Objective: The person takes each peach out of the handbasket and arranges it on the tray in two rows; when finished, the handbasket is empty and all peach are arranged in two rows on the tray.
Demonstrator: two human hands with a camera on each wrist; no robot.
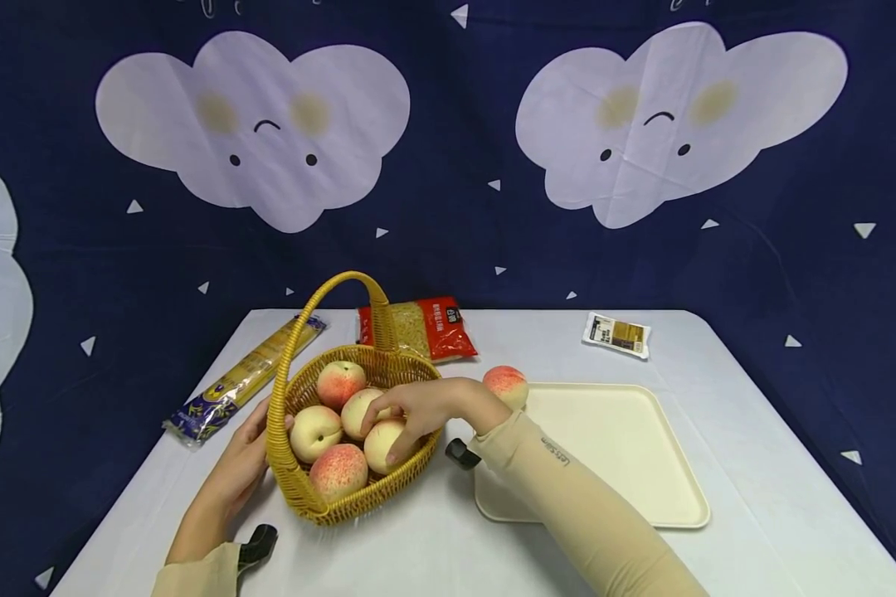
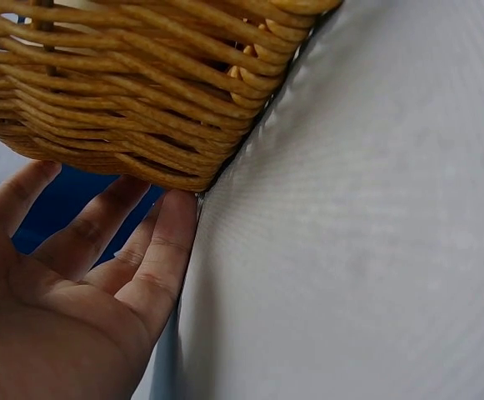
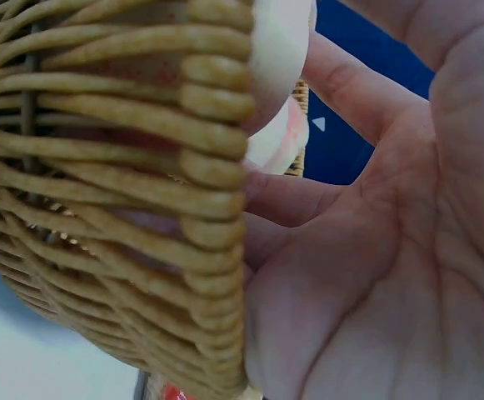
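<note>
Wicker basket [image 1: 321, 489] on the white table [image 1: 433, 547] holds 5 peaches. Right hand [image 1: 418, 410] reaches inside, fingers curled over one peach [image 1: 381, 444]; left hand [image 1: 235, 473] rests flat-fingered against the basket's side. Cream tray [image 1: 627, 464] holds 1 peach [image 1: 505, 385] at its corner

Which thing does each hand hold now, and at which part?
The right hand grips a pale peach from above, inside the woven yellow basket. The left hand only touches the basket's outer side.

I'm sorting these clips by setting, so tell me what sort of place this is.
Probably a staged indoor recording set, not a home kitchen: a dark blue cloud-print backdrop hangs behind a white-covered table, where a basket of peaches, a tray and packaged food are laid out.
</note>
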